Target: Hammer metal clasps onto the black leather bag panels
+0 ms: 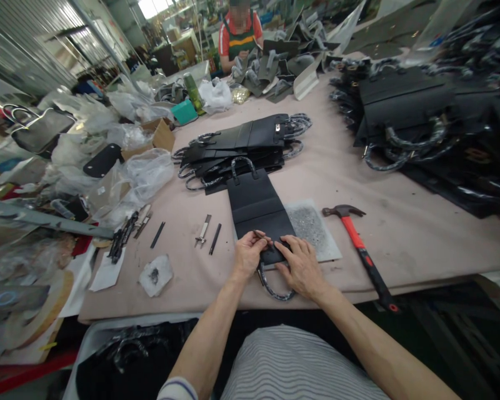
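Note:
A black bag panel lies flat in front of me, with a plastic-wrapped handle at its far end and another handle at the near end. Over its near part, my left hand is closed in a pinch. Something thin and dark shows at those fingertips, too small to name. My right hand rests on the panel's near right part, fingers stretched out. A speckled pale slab lies partly under the panel. To the right is a claw hammer with a red and black handle.
Stacked black bag panels lie beyond, and a bigger pile stands at right. Left are dark rods, a metal tool and a whitish lump. A person sits across the table. Below stands a bin.

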The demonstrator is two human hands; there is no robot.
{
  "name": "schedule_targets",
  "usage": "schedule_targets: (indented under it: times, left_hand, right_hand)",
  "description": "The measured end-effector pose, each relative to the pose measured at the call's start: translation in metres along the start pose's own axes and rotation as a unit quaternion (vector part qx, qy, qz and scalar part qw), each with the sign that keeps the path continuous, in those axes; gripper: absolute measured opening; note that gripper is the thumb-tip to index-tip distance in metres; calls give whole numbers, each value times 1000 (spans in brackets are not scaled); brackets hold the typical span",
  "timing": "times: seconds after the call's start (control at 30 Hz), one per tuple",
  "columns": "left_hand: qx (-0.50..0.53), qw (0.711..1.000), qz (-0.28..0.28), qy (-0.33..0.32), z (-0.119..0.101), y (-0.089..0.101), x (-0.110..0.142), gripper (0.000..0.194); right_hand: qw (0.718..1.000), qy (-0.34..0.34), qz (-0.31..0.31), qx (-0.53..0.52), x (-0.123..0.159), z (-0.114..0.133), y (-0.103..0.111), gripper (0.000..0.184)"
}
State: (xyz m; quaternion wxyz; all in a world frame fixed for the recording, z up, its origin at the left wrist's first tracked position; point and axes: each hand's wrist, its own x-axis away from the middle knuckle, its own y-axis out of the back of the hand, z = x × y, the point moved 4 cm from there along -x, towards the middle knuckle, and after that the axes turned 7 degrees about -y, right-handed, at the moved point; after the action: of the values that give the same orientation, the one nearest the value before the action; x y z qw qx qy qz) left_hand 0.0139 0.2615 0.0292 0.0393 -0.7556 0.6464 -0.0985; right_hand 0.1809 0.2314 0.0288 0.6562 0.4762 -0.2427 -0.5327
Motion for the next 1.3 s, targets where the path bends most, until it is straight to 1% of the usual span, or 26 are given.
schedule_targets:
  times: [0.13,0.27,0.47,0.6,0.77,0.93,1.1,1.3]
  left_hand:
    - [-42,999,-7,-29,-1,7,1,22]
    - [-69,997,16,-36,-1,4,4,18]
    - [-93,994,14,-52,3,3,3,9]
    - [-111,992,21,-59,3,3,3,7]
    - [-135,988,6,-73,-2,2,6,5]
    - [-126,989,7,-74,-3,2,6,5]
    - [-109,992,4,-69,-1,3,6,7]
    - [-122,989,13,-86,-1,3,7,6]
  right_hand:
    - [1000,-6,-1,-4,1,-2,-1,49]
    - [1000,-4,-6,-7,1,-3,-4,50]
    - [1000,-8,-4,-10,0,-3,-1,49]
    - [1000,-6,-5,-10,0,-1,1,48]
    - [1000,-7,-3,-13,0,-3,-1,49]
    - [1000,-9,-3,-12,0,-3,-2,49]
    - [1000,-10,-2,-16,0,-1,2,49]
    - [1000,-9,1,-17,0,-1,3,49]
